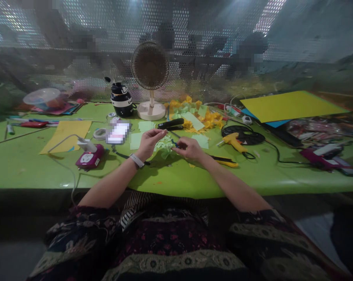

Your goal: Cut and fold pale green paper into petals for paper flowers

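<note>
Head view: right hand (pixel 190 149) pinches blue item (pixel 174 144); left hand (pixel 149 143) pinched narrow, contents unclear. Advise steady wrists, low over green scraps (pixel 166 153).

Left hand (pixel 149 143) — near right hand (pixel 188 148)

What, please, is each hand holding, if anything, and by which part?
Right hand: a small blue item at the fingertips, gripped part unclear. Left hand: cannot tell whether anything is held.

A hazy perforated screen (pixel 120 23) with bright glints rises behind a long green table (pixel 32 171).
</note>
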The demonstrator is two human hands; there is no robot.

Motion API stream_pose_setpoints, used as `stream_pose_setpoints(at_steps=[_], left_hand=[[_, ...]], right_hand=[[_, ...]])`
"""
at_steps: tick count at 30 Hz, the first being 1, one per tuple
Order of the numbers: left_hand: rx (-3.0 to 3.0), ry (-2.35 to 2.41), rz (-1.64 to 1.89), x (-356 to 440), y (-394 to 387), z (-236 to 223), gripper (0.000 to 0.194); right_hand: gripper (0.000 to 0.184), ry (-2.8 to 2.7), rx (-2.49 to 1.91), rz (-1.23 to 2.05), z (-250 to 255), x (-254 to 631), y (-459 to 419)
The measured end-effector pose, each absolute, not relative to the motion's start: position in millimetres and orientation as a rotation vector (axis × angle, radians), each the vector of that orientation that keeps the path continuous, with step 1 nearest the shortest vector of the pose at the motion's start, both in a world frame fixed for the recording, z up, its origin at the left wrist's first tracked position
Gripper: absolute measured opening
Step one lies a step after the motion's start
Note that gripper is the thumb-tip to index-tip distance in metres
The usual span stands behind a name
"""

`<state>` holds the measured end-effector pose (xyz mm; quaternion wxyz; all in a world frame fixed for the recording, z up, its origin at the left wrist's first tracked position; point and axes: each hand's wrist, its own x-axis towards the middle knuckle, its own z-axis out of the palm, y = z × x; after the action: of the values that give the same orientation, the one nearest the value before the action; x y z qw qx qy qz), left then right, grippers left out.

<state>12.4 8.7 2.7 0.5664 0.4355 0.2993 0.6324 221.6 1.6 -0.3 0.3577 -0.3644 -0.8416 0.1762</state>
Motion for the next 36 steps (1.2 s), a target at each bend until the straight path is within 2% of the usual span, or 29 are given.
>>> stream_pose_setpoints(at_steps=[8,27,36], left_hand=[[1.032,0.702,1.472,11.6,9.4,-1.1,0.033],[1.067,0.714,1.457,12.8,8.4,-1.2,0.034],[1.023,0.691,1.473,13.2,9.0,-0.4,0.034]], right_hand=[[0.036,-2.198,-0.955,0.401,-2.7,222.1,2.9],[0.025,-2.263,-0.977,0.349,-1.8,223.3,5.1],[0.027,-2.179,-0.973,0.235,-2.4,224.3,4.9]])
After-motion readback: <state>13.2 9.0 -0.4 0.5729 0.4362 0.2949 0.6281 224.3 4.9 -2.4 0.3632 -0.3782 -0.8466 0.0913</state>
